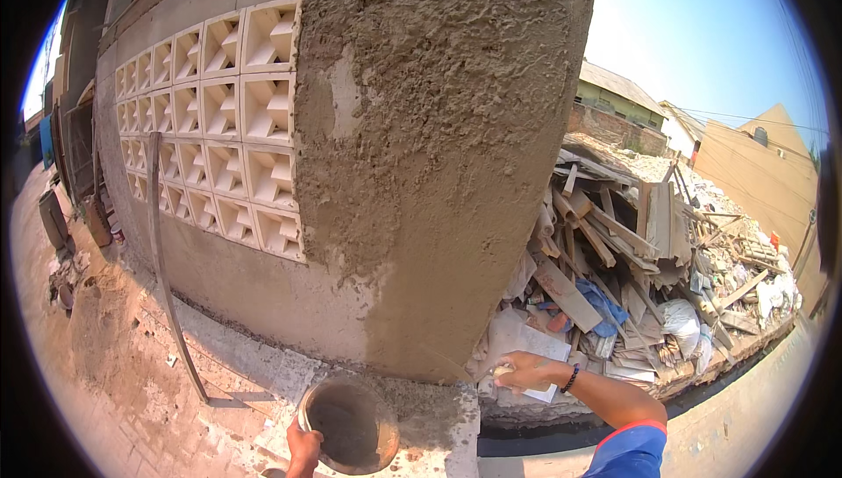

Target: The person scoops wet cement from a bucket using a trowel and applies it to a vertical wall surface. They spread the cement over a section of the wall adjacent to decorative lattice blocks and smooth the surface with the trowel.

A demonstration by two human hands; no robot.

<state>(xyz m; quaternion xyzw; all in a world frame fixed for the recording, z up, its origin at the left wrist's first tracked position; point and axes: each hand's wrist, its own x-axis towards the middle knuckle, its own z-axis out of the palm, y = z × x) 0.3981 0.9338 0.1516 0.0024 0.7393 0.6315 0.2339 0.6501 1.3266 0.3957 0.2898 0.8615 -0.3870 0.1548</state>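
Note:
My left hand point(304, 450) is closed over the left rim of a round grey bucket point(386, 438). Dark wet mortar point(342, 417) shows inside it. On the right, my right hand point(530, 372) is closed round the pale handle of what looks like a trowel point(502, 372). Its blade blends into the wall's lower corner and is hard to make out. Wet, rough plaster point(438, 127) covers the wall section in front of me, smoother low down. A paler patch point(338, 303) borders it at the lower left.
Cream ventilation blocks point(224, 118) fill the wall at left, with a long wooden straightedge point(162, 259) leaning there. A sand heap point(101, 320) lies farther left. Right of the corner are piled planks and rubble point(614, 250), and a dark drainage channel point(561, 439).

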